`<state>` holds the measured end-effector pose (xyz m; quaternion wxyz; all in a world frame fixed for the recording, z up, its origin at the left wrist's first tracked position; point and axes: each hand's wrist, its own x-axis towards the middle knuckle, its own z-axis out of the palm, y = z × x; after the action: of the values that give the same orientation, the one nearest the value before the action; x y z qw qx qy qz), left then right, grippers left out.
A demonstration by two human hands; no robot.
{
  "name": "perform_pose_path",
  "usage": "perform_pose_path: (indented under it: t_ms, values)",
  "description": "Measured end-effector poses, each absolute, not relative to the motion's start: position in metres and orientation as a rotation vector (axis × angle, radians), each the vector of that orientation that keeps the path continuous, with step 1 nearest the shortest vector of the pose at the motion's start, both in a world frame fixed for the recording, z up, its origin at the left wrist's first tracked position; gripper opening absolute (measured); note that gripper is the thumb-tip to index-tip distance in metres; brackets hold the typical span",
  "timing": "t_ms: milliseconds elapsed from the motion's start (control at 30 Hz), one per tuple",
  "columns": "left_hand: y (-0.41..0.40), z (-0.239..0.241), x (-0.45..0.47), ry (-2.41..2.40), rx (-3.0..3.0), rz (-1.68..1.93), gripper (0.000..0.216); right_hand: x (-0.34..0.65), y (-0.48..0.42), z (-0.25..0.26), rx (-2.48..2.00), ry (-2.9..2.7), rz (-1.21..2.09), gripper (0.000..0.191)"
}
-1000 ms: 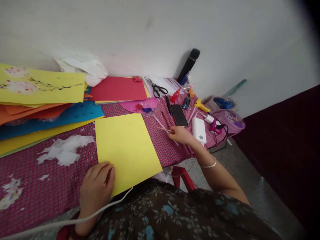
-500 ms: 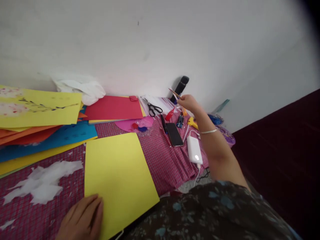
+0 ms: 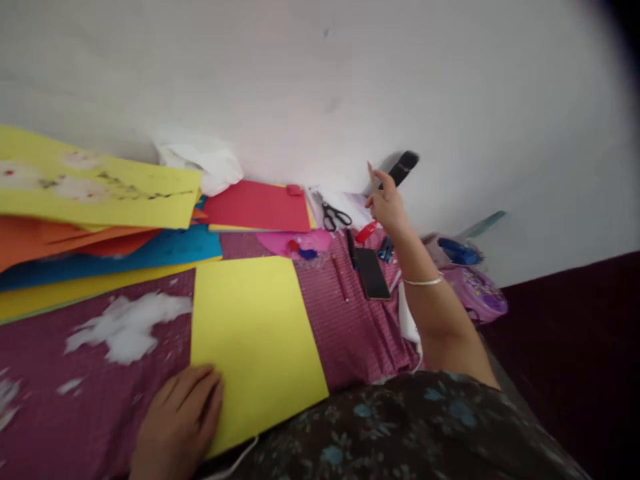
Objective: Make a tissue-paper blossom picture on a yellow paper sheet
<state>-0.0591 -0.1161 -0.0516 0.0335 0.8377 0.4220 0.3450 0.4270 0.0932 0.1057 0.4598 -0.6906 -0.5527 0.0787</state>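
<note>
My left hand (image 3: 180, 417) lies flat on the lower left edge of a yellow sheet of paper (image 3: 257, 340), fingers stretched out. Farther off, near the wall, my right hand (image 3: 389, 205) is raised with a thin pencil-like stick (image 3: 371, 175) between its fingers, pointing up; blur hides its exact kind. Just behind that hand a black bottle-like object (image 3: 404, 167) leans against the wall. Below it on the cloth are a red tube (image 3: 367, 232), a black phone (image 3: 374, 273), a black pen (image 3: 351, 248) and a red pencil (image 3: 341, 279).
Stacked coloured papers (image 3: 100, 260) lie at left, a painted yellow sheet (image 3: 150, 193) on top. White tissue scraps (image 3: 133, 327) lie on the checked cloth (image 3: 345, 340). Black-handled scissors (image 3: 334, 217), red paper (image 3: 257, 207) and a white bag (image 3: 213, 167) are along the wall. A purple container (image 3: 477, 293) stands right.
The view has turned, so the things appear shifted right. My right hand has turned, and the stick now points upward instead of to the left. My left hand stays on the yellow sheet.
</note>
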Motion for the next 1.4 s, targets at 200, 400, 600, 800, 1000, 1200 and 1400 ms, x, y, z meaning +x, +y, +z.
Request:
perform_pose_path:
  t_ms: [200, 400, 600, 800, 1000, 1200, 1400]
  values:
    - [-0.122, -0.031, -0.047, 1.376, 2.602, 0.948, 0.007, 0.334, 0.001, 0.068, -1.209, -1.216, 1.026, 0.016]
    - [-0.125, -0.032, -0.044, 1.481, 2.544, 0.931, 0.011, 0.293, -0.047, 0.033, -1.03, -1.125, 1.465, 0.039]
    - [-0.124, -0.031, -0.04, 1.738, 2.465, 0.761, 0.028, 0.29, -0.051, 0.016, -1.084, -1.065, 1.26, 0.025]
    - [-0.122, -0.035, -0.044, 1.599, 2.371, 0.87, 0.028, 0.271, -0.041, -0.004, -1.186, -1.152, 1.212, 0.022]
    - [-0.124, -0.039, -0.049, 1.478, 2.264, 1.017, 0.023, 0.267, -0.043, -0.009, -1.257, -1.214, 1.176, 0.027]
    - [-0.125, -0.033, -0.043, 1.513, 2.287, 0.968, 0.012, 0.279, -0.051, 0.011, -1.221, -1.356, 1.007, 0.035]
    - [-0.126, -0.024, -0.037, 1.592, 2.299, 0.856, 0.012, 0.281, -0.021, 0.013, -0.972, -0.997, 1.096, 0.051]
